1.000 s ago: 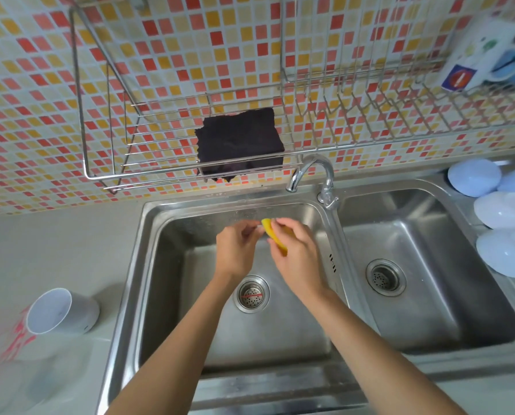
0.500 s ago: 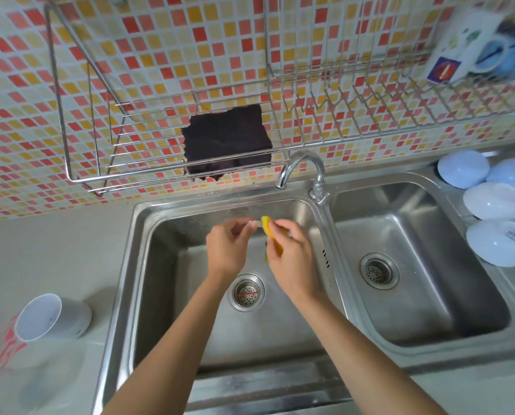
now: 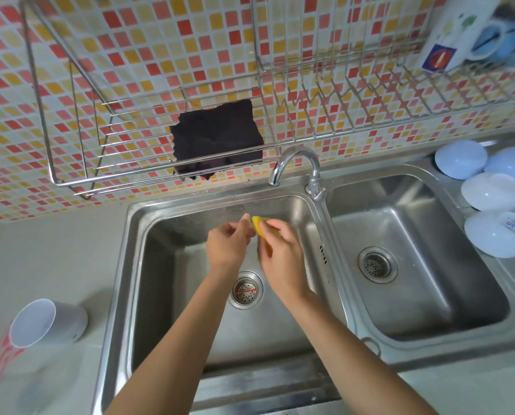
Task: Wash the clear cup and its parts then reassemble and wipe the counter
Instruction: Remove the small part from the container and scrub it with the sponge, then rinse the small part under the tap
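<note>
Over the left sink basin (image 3: 160, 265), the right hand (image 3: 280, 259) curls around a yellow sponge (image 3: 260, 229), and that grip is the centre of the work. Just left of it, touching the sponge's edge, the left hand (image 3: 228, 250) pinches something too small or too clear to make out, likely one of the cup's parts. Far down and left of the grip, on the surface (image 3: 40, 250), lies a white cup-shaped part (image 3: 48, 323) on its side, next to a blurred clear cup (image 3: 2, 363) with red print. Wet clear plastic probably handles light and slippery, so holding it by the rim or edges seems safest.
</note>
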A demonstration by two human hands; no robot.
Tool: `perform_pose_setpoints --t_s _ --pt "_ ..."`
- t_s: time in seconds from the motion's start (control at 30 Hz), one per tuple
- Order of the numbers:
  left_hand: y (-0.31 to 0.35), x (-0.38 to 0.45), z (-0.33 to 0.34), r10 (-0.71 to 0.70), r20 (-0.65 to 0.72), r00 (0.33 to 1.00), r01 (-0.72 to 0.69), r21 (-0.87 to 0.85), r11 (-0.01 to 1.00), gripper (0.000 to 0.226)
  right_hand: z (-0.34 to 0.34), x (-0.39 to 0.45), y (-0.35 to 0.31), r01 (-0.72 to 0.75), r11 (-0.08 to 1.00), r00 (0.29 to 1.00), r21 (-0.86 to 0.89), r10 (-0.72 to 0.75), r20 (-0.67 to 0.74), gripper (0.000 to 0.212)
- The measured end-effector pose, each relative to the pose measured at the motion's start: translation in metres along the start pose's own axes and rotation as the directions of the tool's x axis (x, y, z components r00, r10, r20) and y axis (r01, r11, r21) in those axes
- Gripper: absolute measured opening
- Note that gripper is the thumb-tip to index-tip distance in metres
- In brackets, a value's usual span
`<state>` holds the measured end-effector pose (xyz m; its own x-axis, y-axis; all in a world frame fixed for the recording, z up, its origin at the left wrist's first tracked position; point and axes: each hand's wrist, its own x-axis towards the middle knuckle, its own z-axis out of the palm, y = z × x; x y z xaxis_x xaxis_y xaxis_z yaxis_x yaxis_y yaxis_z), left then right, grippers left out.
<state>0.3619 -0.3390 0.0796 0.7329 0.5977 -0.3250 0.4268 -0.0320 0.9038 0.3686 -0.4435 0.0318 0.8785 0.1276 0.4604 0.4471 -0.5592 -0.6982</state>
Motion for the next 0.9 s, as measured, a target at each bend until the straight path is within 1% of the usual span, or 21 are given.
perform_pose_setpoints --t_s 0.03,0.07,0.13,0.17,0.23,0.27,0.33,0.4,0.43,0.5,0.6,0.63,0.73,0.83,0.9 --pt "0.001 0.000 0.000 -0.010 -0.005 1.000 0.010 0.017 1.000 0.035 -0.001 -0.002 0.001 0.039 0.999 0.999 -0.005 -0.039 0.010 0.039" --pt "0.002 0.000 0.000 -0.017 -0.005 1.000 0.017 0.022 1.000 0.036 -0.002 -0.002 0.003 0.031 1.000 1.000 0.000 -0.031 0.003 0.039" --pt "0.003 0.001 0.001 -0.017 -0.010 1.000 0.017 0.033 0.999 0.035 -0.004 0.001 0.010 -0.048 0.999 0.999 0.020 0.048 -0.017 0.041" --pt "0.004 0.001 0.002 -0.007 -0.015 1.000 0.007 0.050 0.999 0.034 -0.004 0.002 0.013 -0.056 0.998 0.998 0.014 0.056 0.000 0.041" --pt "0.004 0.005 0.005 0.047 -0.014 0.999 -0.045 0.099 0.994 0.031 -0.007 0.004 0.019 -0.031 0.999 0.998 -0.007 0.031 0.046 0.040" --pt "0.005 0.007 0.006 0.087 -0.003 0.996 -0.086 0.134 0.987 0.030 -0.011 0.007 0.024 -0.061 0.998 0.997 -0.002 0.061 0.036 0.040" --pt "0.009 0.010 0.008 0.183 0.036 0.982 -0.186 0.214 0.959 0.025 -0.022 0.021 0.041 -0.213 0.977 0.975 0.018 0.213 -0.059 0.042" --pt "0.016 0.012 0.011 0.282 0.092 0.955 -0.296 0.263 0.918 0.019 -0.033 0.040 0.061 -0.386 0.922 0.911 0.017 0.384 -0.148 0.048" --pt "0.020 0.013 0.013 0.326 0.121 0.937 -0.348 0.281 0.895 0.017 -0.037 0.049 0.069 -0.447 0.894 0.884 0.017 0.445 -0.143 0.053" --pt "0.026 0.013 0.018 0.385 0.176 0.906 -0.422 0.293 0.858 0.013 -0.040 0.064 0.076 -0.502 0.865 0.863 0.004 0.502 -0.053 0.059" --pt "0.033 0.014 0.026 0.419 0.221 0.881 -0.467 0.260 0.845 0.006 -0.036 0.077 0.080 -0.481 0.874 0.874 -0.074 0.485 0.043 0.058" --pt "0.036 0.014 0.028 0.433 0.229 0.872 -0.483 0.256 0.837 0.003 -0.035 0.078 0.080 -0.473 0.877 0.877 -0.085 0.478 0.049 0.056" --pt "0.038 0.015 0.029 0.460 0.237 0.855 -0.512 0.249 0.822 0.006 -0.032 0.079 0.077 -0.463 0.882 0.883 -0.092 0.468 0.045 0.055" --pt "0.036 0.018 0.029 0.478 0.242 0.844 -0.531 0.256 0.808 0.002 -0.028 0.077 0.076 -0.386 0.917 0.916 -0.102 0.394 0.081 0.053" --pt "0.036 0.019 0.029 0.485 0.245 0.840 -0.538 0.260 0.802 0.002 -0.026 0.077 0.078 -0.363 0.925 0.923 -0.115 0.374 0.094 0.055"
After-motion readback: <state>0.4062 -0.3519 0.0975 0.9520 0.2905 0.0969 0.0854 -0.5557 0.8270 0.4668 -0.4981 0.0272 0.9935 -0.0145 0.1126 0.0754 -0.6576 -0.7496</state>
